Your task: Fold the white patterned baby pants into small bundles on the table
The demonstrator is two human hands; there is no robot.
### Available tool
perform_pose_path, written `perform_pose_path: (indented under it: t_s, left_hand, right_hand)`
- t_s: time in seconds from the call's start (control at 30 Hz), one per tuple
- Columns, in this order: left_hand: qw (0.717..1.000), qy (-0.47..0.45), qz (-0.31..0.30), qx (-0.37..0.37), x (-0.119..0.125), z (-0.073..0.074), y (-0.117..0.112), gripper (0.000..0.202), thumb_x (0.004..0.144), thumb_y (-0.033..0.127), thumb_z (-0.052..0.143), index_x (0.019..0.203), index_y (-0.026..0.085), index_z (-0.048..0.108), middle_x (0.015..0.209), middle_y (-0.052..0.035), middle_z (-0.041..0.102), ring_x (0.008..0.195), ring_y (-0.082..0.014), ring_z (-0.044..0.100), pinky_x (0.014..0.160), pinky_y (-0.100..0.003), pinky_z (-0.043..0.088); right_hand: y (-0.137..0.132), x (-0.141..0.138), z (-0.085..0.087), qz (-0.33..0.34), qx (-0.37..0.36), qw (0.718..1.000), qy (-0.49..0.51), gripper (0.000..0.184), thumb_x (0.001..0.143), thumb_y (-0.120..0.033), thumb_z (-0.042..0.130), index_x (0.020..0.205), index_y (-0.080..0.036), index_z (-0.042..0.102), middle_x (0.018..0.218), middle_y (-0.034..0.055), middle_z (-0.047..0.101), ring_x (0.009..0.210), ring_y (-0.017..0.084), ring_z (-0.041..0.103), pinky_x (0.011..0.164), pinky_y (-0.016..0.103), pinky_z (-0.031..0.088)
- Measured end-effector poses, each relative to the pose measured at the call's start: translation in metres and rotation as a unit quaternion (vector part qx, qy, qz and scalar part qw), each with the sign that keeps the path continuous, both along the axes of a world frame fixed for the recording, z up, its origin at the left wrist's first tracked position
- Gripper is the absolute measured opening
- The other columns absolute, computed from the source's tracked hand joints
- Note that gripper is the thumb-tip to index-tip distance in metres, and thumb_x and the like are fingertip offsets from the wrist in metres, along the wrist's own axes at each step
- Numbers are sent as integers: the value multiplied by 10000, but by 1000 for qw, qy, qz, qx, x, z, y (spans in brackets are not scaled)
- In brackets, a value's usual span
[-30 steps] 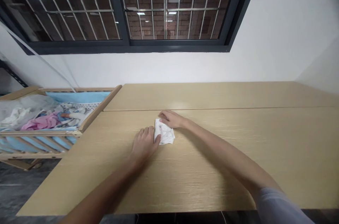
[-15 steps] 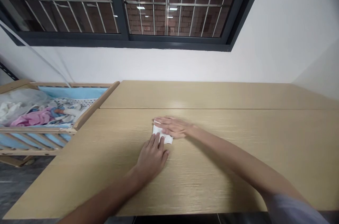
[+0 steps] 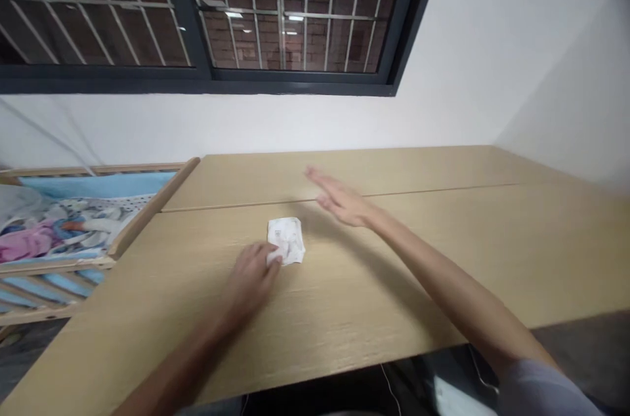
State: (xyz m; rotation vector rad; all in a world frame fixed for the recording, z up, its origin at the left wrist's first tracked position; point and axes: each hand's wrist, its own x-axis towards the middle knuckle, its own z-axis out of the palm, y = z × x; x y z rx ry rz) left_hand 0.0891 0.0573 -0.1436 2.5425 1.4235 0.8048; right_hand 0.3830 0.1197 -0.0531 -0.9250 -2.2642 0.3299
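Note:
A small folded white cloth with a faint print [image 3: 287, 239] lies on the light wooden table [image 3: 394, 271]. My left hand [image 3: 251, 278] rests beside its near left corner, fingertips touching the edge; motion blur hides how the fingers are set. My right hand [image 3: 339, 196] hovers above the table to the right of and behind the cloth, fingers stretched out flat, holding nothing.
A wooden crib [image 3: 123, 232] with a blue lining and a heap of pink, white and blue clothes [image 3: 44, 232] stands against the table's left side. A white wall and a barred window [image 3: 197, 9] rise behind the table. The table's front edge runs close to me.
My right hand has lifted off the cloth and moved to the right and back. My left hand has slid to the cloth's near left corner. The view has swung to the right.

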Motion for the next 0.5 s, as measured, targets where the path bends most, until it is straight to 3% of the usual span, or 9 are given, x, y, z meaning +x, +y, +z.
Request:
perform_pose_path:
  t_s: [0.07,0.13,0.2,0.23,0.3,0.37,0.43,0.47,0.5]
  left_hand:
    - [999,-14,26,-22,-5,10,7,382,975,453,371,1009,185,642,1039,-113,705,1038,-280,626,944,-434,485]
    - [996,-7,61,-72,-8,19,13,375,946,493,387,936,201,622,948,-87,705,939,-269,641,842,-387,487]
    - [986,21,96,-137,-8,23,18,368,925,530,405,902,222,605,893,-58,706,846,-251,646,738,-343,460]
    - [980,43,109,-163,-7,25,19,371,920,546,407,885,230,597,877,-48,706,816,-247,643,702,-329,439]
    - [970,87,121,-190,-5,25,21,393,917,578,396,832,240,578,845,-42,701,782,-248,632,659,-316,400]
    - [968,112,112,-194,-3,25,22,425,920,601,375,771,245,555,797,-40,687,755,-246,617,636,-306,374]
    - [968,116,107,-197,-1,26,23,445,923,611,365,736,247,540,754,-32,668,728,-237,600,629,-295,363]
    - [968,114,109,-197,0,26,24,449,924,614,367,735,246,543,746,-29,663,723,-232,594,632,-290,363]
    - [967,114,113,-198,0,27,25,455,925,619,370,741,245,551,746,-27,661,726,-230,589,638,-287,363]
  right_hand:
    - [-40,43,27,-77,50,991,98,632,1004,-594,436,1546,-276,369,1632,80,328,1512,284,283,1235,545,204]
    - [-89,88,39,-148,100,957,229,583,996,-605,432,1476,-276,459,1559,87,448,1451,305,393,1178,571,302]
    - [-143,132,30,-214,160,889,373,529,1007,-590,365,1379,-259,544,1425,94,568,1353,304,510,1092,553,404]
    - [-171,152,18,-248,192,841,440,515,1011,-569,321,1317,-247,582,1332,99,616,1287,295,567,1037,525,450]
    - [-225,187,-24,-330,245,727,550,501,1001,-502,260,1173,-223,638,1144,105,648,1125,249,651,900,423,511]
    - [-270,213,-82,-437,276,594,616,427,950,-477,276,947,-226,621,924,85,621,888,212,674,673,334,507]
    - [-301,227,-145,-612,165,490,599,271,888,-425,347,840,-230,530,810,42,582,692,174,612,546,280,441]
    - [-310,230,-174,-700,72,457,544,260,876,-440,350,820,-230,492,780,27,575,643,163,584,528,270,430]
    - [-314,230,-202,-728,27,443,523,260,856,-463,401,807,-223,486,749,32,574,617,177,567,514,283,425]
